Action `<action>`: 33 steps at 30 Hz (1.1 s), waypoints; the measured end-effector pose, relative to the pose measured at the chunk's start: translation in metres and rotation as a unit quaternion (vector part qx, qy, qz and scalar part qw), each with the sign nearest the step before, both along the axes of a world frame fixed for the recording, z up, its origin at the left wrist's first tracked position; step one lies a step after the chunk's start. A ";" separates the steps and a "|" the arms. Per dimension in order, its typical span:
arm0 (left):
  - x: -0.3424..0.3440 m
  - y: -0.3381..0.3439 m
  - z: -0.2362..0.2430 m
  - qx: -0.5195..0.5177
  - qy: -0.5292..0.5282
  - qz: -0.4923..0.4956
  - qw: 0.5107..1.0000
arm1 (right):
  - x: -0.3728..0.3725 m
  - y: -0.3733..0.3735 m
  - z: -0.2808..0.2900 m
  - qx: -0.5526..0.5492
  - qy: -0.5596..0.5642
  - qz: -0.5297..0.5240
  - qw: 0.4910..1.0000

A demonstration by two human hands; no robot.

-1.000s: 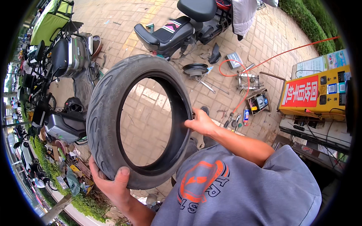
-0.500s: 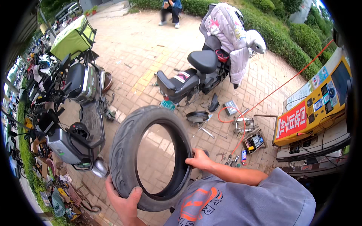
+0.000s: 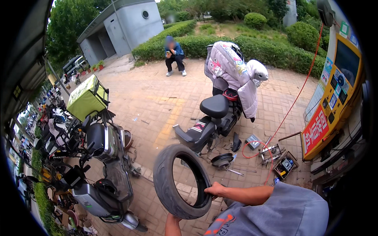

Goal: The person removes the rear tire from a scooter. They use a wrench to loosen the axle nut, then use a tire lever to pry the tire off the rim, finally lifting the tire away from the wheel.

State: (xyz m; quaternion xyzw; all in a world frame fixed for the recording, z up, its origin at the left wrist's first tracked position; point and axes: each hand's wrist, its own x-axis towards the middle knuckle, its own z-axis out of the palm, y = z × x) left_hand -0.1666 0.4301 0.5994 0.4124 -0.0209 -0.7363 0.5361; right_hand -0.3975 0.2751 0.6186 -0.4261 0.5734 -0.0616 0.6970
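A worn black scooter tyre (image 3: 167, 185), off any rim, is held upright and slightly tilted in front of me. My right hand (image 3: 214, 190) is closed on its right sidewall, with the thumb at the inner edge. Below, my left hand (image 3: 173, 218) supports the bottom of the tyre; its fingers are mostly hidden behind the rubber. On the paving beyond lies a bare wheel hub (image 3: 222, 160), with a spanner-like metal tool (image 3: 236, 172) beside it. The electric scooter (image 3: 208, 131) behind it has a quilted cover over its front.
On the right are a metal box (image 3: 252, 141), a tool tray (image 3: 271, 154), a crate of small items (image 3: 286, 165) and a red hose (image 3: 293, 104). A yellow machine (image 3: 334, 98) stands beyond. Another scooter (image 3: 104, 188) is parked left. A person (image 3: 174, 55) sits by the hedge.
My view has tilted up, showing more hedge and a grey building. The tyre appears farther right and smaller. My left hand has shifted from the tyre's lower left to its underside.
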 end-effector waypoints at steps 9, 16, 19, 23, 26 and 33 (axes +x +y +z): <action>-0.010 -0.095 -0.023 0.096 0.029 -0.037 0.994 | 0.035 -0.084 0.001 0.010 0.011 0.095 0.995; -0.033 -0.115 -0.031 0.156 0.041 -0.030 0.986 | 0.063 -0.112 -0.043 0.075 0.010 0.230 0.970; -0.047 -0.116 -0.038 0.177 0.056 -0.039 0.982 | 0.059 -0.115 -0.070 0.133 0.025 0.255 0.957; -0.057 -0.116 -0.044 0.189 0.069 -0.050 0.978 | 0.050 -0.134 -0.099 0.286 -0.023 0.236 0.928; -0.055 -0.116 -0.048 0.198 0.074 -0.054 0.976 | 0.041 -0.139 -0.113 0.328 -0.019 0.243 0.913; -0.046 -0.132 -0.048 0.205 0.073 -0.061 0.974 | 0.034 -0.140 -0.129 0.393 -0.051 0.223 0.891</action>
